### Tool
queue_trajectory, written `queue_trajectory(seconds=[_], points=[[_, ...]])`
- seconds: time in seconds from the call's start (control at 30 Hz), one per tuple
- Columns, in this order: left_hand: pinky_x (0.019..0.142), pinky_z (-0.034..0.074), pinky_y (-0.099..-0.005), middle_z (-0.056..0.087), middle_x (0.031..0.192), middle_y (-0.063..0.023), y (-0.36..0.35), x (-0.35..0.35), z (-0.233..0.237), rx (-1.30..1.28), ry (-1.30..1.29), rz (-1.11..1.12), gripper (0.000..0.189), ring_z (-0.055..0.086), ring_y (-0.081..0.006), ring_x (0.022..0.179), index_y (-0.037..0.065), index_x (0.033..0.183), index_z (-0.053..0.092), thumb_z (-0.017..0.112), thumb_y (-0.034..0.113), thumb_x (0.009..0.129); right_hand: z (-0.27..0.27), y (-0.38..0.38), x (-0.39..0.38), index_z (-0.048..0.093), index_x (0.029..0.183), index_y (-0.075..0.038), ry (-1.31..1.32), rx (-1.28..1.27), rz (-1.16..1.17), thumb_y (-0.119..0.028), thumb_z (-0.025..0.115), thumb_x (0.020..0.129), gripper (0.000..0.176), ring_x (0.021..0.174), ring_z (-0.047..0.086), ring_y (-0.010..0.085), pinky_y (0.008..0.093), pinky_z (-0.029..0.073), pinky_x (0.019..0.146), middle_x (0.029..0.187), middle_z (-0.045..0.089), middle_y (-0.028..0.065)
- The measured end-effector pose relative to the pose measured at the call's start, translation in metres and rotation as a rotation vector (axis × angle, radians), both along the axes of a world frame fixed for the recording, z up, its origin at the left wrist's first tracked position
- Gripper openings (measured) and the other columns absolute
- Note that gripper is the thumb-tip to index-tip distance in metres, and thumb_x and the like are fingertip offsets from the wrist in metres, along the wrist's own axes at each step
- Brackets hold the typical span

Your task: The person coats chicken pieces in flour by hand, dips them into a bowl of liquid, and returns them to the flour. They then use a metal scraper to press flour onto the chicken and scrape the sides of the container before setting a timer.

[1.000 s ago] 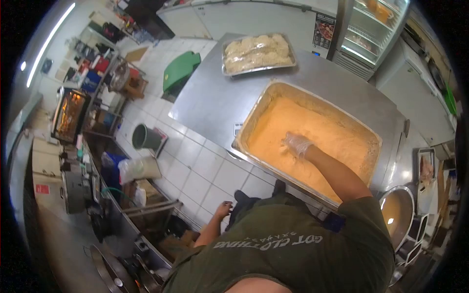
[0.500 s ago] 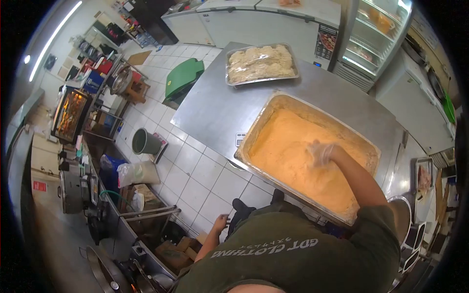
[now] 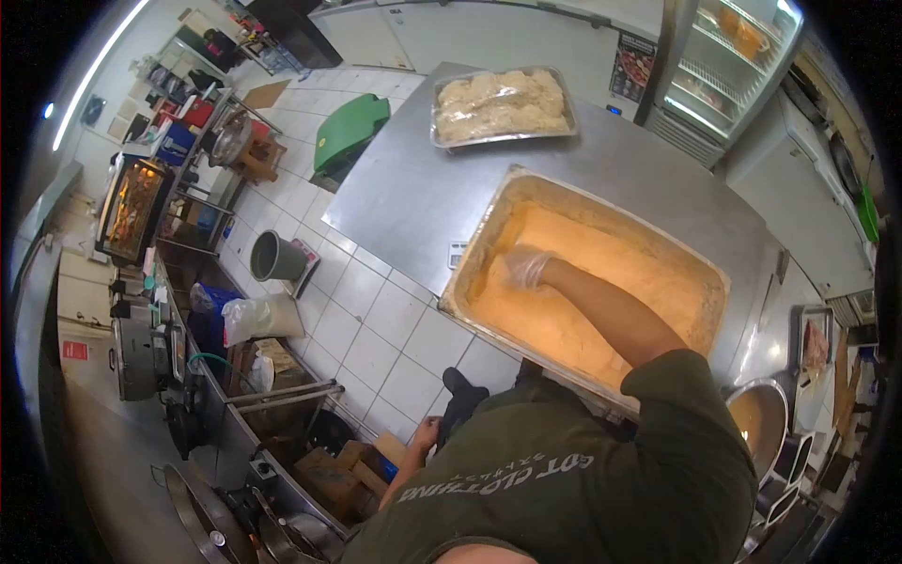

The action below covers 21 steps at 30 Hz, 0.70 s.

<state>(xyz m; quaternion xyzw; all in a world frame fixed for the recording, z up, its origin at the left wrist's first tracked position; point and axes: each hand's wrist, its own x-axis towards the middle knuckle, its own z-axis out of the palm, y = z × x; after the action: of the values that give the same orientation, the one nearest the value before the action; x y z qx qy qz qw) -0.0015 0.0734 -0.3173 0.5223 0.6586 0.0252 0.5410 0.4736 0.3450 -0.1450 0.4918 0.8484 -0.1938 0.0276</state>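
My right hand [image 3: 526,266], in a thin clear glove, is down in a large metal tray [image 3: 489,224] filled with orange powdery breading [image 3: 601,273]. The hand rests on the breading near the tray's left side, fingers spread, gripping nothing I can make out. My left hand [image 3: 427,433] is bare and hangs by my leg below the table edge, holding nothing. A smaller metal tray [image 3: 503,137] of pale coated pieces sits at the far end of the steel table [image 3: 404,197].
A green bin lid [image 3: 349,132] and a grey bucket [image 3: 275,258] stand on the tiled floor to the left. A glass-door fridge [image 3: 728,66] is at the back right. A metal bowl [image 3: 756,418] sits at the right. Shelves and cookware line the left.
My right hand swept from the tray's middle to the right, then back across to its left side. My left hand stayed by my leg.
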Motion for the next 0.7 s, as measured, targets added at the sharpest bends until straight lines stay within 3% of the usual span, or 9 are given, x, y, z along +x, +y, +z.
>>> queue_trajectory(seconds=[0.1, 0.17, 0.2, 0.27, 0.3, 0.4, 0.53, 0.63, 0.7], points=[[0.054, 0.046, -0.0310, 0.061, 0.081, -0.0108, 0.011, 0.011, 0.035, -0.099, 0.111, -0.007, 0.034, 0.055, -0.0155, 0.066, -0.001, 0.102, 0.055, 0.047, 0.029, 0.090, 0.031, -0.046, -0.028, 0.063, 0.092, -0.007, -0.023, -0.066, 0.319, -0.033, 0.054, 0.074, 0.033, 0.076, 0.062, 0.0311, 0.0438, 0.048, 0.066, 0.080, 0.064, 0.0173], [0.054, 0.044, -0.0288, 0.058, 0.073, -0.0086, 0.026, 0.015, 0.025, 0.023, -0.049, 0.138, 0.034, 0.053, -0.0147, 0.060, -0.001, 0.097, 0.056, 0.046, 0.031, 0.091, 0.040, -0.055, -0.017, 0.063, 0.096, -0.010, -0.020, 0.023, 0.385, -0.033, 0.055, 0.073, 0.033, 0.078, 0.062, 0.0298, 0.0436, 0.048, 0.067, 0.083, 0.064, 0.0167], [0.054, 0.044, -0.0284, 0.059, 0.079, -0.0088, 0.040, 0.011, 0.009, 0.071, -0.081, 0.101, 0.034, 0.053, -0.0143, 0.060, -0.001, 0.103, 0.055, 0.045, 0.031, 0.092, 0.044, -0.061, -0.004, 0.062, 0.099, -0.010, -0.120, -0.183, 0.342, -0.033, 0.056, 0.072, 0.036, 0.080, 0.062, 0.0292, 0.0441, 0.048, 0.068, 0.085, 0.064, 0.0167], [0.059, 0.046, -0.0290, 0.060, 0.091, -0.0105, 0.066, 0.059, 0.077, 0.130, -0.191, 0.102, 0.034, 0.058, -0.0158, 0.071, 0.005, 0.112, 0.054, 0.046, 0.031, 0.092, 0.046, -0.071, 0.023, 0.060, 0.105, -0.010, -0.324, -0.596, 0.271, -0.034, 0.058, 0.071, 0.041, 0.085, 0.062, 0.0279, 0.0451, 0.048, 0.068, 0.090, 0.064, 0.0167], [0.070, 0.047, -0.0326, 0.058, 0.107, -0.0110, 0.079, 0.072, 0.098, 0.045, -0.171, 0.060, 0.037, 0.058, -0.0193, 0.084, 0.007, 0.119, 0.048, 0.041, 0.034, 0.094, 0.040, -0.087, 0.045, 0.060, 0.104, -0.010, -0.303, -0.600, 0.225, -0.033, 0.058, 0.070, 0.041, 0.086, 0.062, 0.0272, 0.0450, 0.048, 0.069, 0.092, 0.064, 0.0170], [0.073, 0.046, -0.0329, 0.058, 0.107, -0.0103, 0.099, 0.089, 0.109, 0.040, -0.218, 0.086, 0.034, 0.058, -0.0196, 0.086, 0.009, 0.120, 0.048, 0.042, 0.030, 0.093, 0.106, -0.137, 0.086, 0.061, 0.105, -0.009, -0.550, -0.797, 0.242, -0.034, 0.060, 0.069, 0.043, 0.094, 0.059, 0.0297, 0.0442, 0.047, 0.076, 0.103, 0.060, 0.0182], [0.072, 0.046, -0.0322, 0.057, 0.108, -0.0100, 0.081, 0.076, 0.089, -0.078, -0.205, 0.092, 0.036, 0.058, -0.0191, 0.085, 0.009, 0.119, 0.048, 0.045, 0.032, 0.092, 0.078, -0.241, 0.161, 0.047, 0.121, -0.005, -0.004, -0.245, -0.074, -0.027, 0.066, 0.068, 0.060, 0.091, 0.059, 0.0318, 0.0423, 0.045, 0.079, 0.103, 0.058, 0.0206], [0.063, 0.046, -0.0307, 0.061, 0.095, -0.0097, 0.043, 0.038, 0.036, -0.160, -0.111, 0.118, 0.034, 0.059, -0.0161, 0.075, 0.004, 0.109, 0.053, 0.046, 0.032, 0.090, 0.109, -0.252, 0.143, 0.041, 0.125, -0.004, 0.010, -0.213, -0.181, -0.029, 0.063, 0.072, 0.063, 0.104, 0.054, 0.0368, 0.0412, 0.042, 0.091, 0.125, 0.042, 0.0236], [0.061, 0.046, -0.0300, 0.063, 0.089, -0.0124, 0.022, -0.007, -0.001, -0.040, 0.010, -0.217, 0.039, 0.058, -0.0164, 0.077, -0.004, 0.108, 0.054, 0.047, 0.029, 0.088, 0.092, -0.249, 0.138, 0.039, 0.126, -0.004, -0.055, -0.330, -0.264, -0.031, 0.059, 0.077, 0.059, 0.106, 0.052, 0.0391, 0.0416, 0.041, 0.094, 0.131, 0.037, 0.0244]])
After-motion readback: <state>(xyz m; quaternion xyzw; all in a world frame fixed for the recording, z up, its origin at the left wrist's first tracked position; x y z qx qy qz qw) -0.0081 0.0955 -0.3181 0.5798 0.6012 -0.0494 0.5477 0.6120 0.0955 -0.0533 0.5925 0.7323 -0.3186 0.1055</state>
